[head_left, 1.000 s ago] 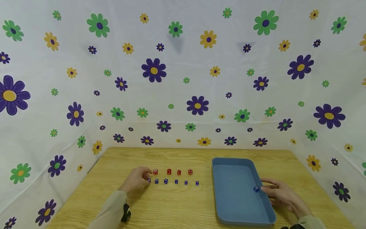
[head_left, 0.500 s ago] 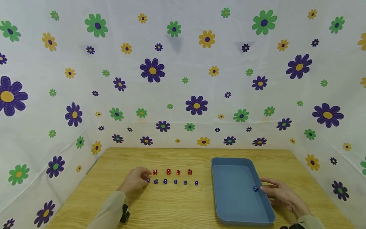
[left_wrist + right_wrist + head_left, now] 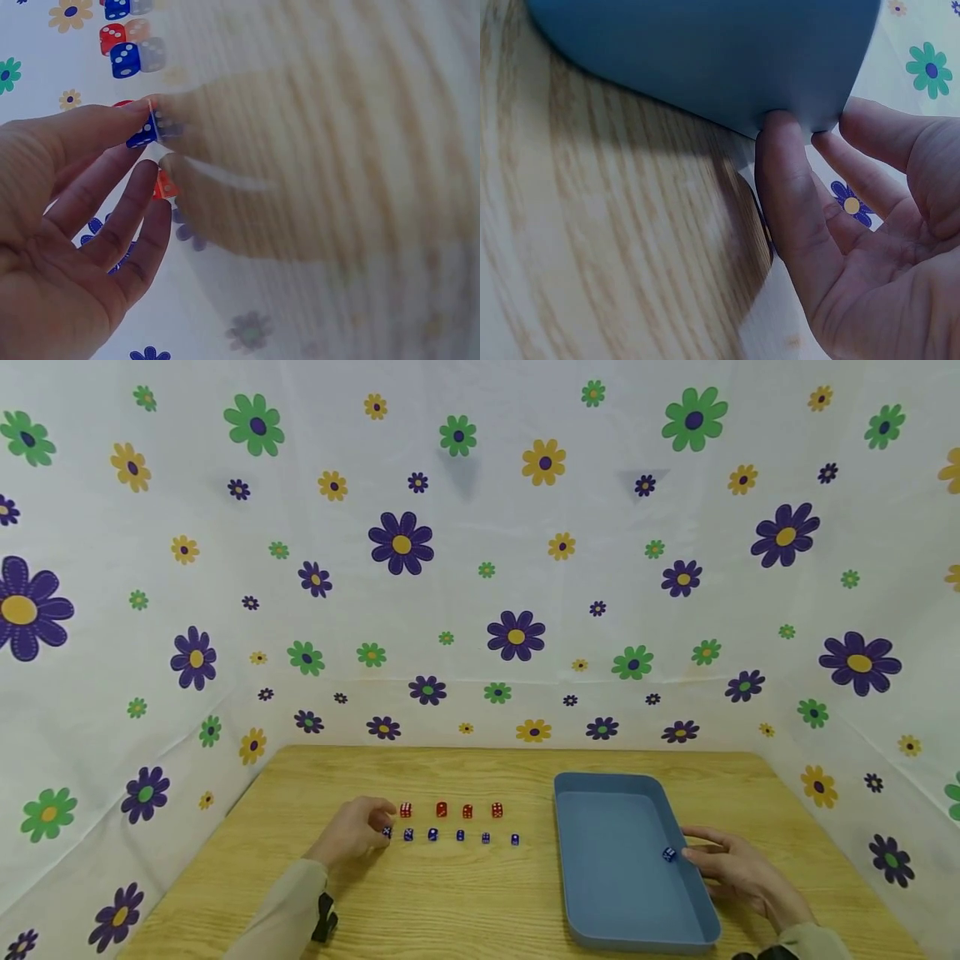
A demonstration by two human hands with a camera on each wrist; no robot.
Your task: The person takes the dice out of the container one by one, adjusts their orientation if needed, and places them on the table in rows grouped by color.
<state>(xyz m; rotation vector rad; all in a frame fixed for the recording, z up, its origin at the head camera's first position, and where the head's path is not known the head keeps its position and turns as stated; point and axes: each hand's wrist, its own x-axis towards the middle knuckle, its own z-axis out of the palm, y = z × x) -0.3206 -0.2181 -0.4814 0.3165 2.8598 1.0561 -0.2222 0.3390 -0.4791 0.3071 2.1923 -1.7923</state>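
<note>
My left hand [image 3: 351, 831] pinches a blue die [image 3: 142, 133] at the left end of a row of blue dice on the table. From there the rest of the blue row [image 3: 461, 835] runs to the right, its dice spaced apart. Just behind it stands a row of several red dice [image 3: 468, 812]. At the right, my right hand [image 3: 746, 870] holds the blue tray [image 3: 600, 936] by its right wall, fingertips against the wall and a digit at the rim [image 3: 859, 112]. One more blue die [image 3: 669, 854] lies inside the tray, close to that wall.
Beneath everything is a wood-grain table [image 3: 450, 906]. A white cloth [image 3: 465, 602] printed with green, yellow and purple flowers encloses its back and both sides.
</note>
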